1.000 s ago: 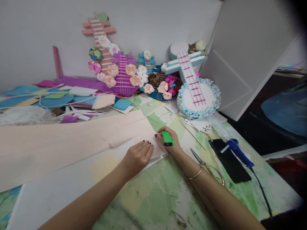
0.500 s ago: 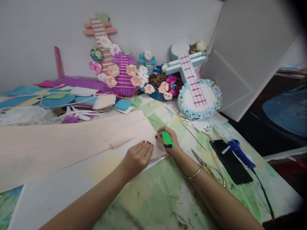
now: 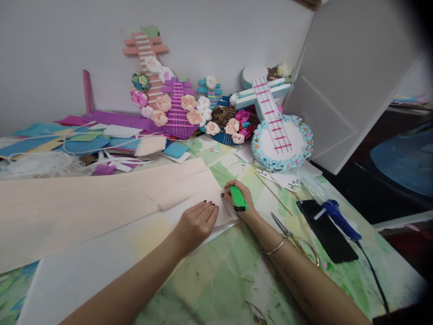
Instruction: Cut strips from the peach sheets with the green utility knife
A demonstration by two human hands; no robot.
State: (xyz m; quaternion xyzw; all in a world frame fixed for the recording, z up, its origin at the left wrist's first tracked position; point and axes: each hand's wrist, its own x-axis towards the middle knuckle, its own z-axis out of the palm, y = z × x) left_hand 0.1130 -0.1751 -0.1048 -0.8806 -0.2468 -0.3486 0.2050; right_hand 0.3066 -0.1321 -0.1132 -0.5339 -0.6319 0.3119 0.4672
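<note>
My left hand (image 3: pixel 198 222) lies flat with its fingers stretched out on a long pale wooden sheet (image 3: pixel 84 203) that runs across the table. My right hand (image 3: pixel 241 201) grips a bright green cutter (image 3: pixel 238 198) and holds its tip against the right end of that sheet. Under the sheet lies a white board (image 3: pixel 84 266). A thin bangle sits on my right wrist.
Scissors (image 3: pixel 292 234), a black phone (image 3: pixel 326 230) and a blue glue gun (image 3: pixel 338 219) with its cord lie to the right. Flower-trimmed foam guitars (image 3: pixel 277 131) lean against the back wall. Coloured foam scraps (image 3: pixel 81 142) pile up at the back left. A white panel (image 3: pixel 338 81) stands right.
Both hands stay on the sheet; the view has shifted slightly, so everything sits a little lower and to the right.
</note>
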